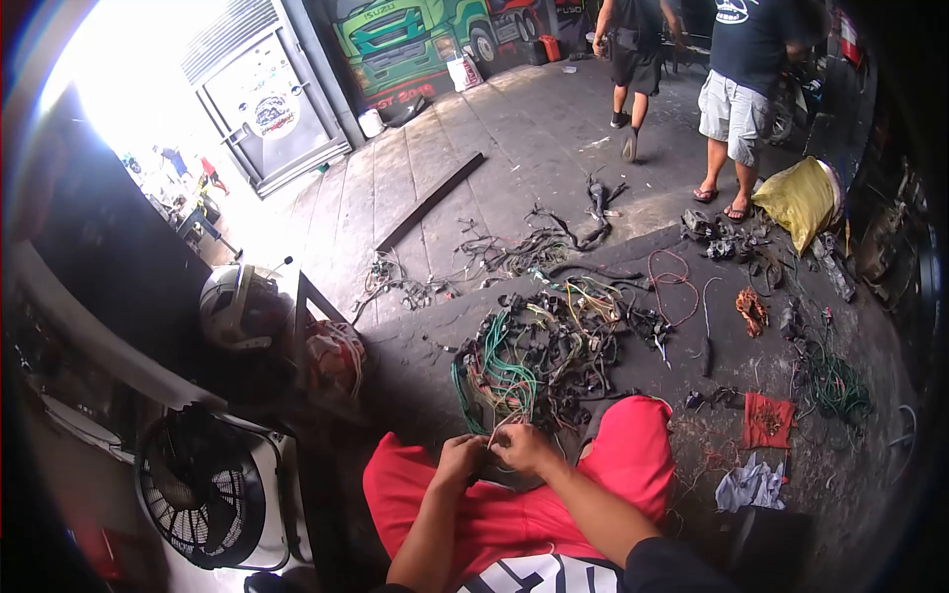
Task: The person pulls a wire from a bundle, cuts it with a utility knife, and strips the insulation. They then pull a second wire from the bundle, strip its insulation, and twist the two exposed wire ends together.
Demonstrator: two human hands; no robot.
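Observation:
Above my lap in red shorts [623, 465], both hands are closed close together on thin wires. My left hand [463, 460] pinches the lower end of a wire, and my right hand [522, 449] grips a pale wire [506, 419] that runs up beside it. Which strand each hand has is too small to tell. Just beyond my hands spreads a tangled wiring harness [578, 346] with black connectors. A bunch of green wires [499, 356] lies on its left side.
A fan [198, 489] and a helmet [242, 304] are at left. At right lie a red cloth [768, 420], a white rag [751, 486], green wire [835, 385] and a yellow sack [801, 203]. Two people [732, 99] stand ahead, near a long dark bar [430, 203] on the floor.

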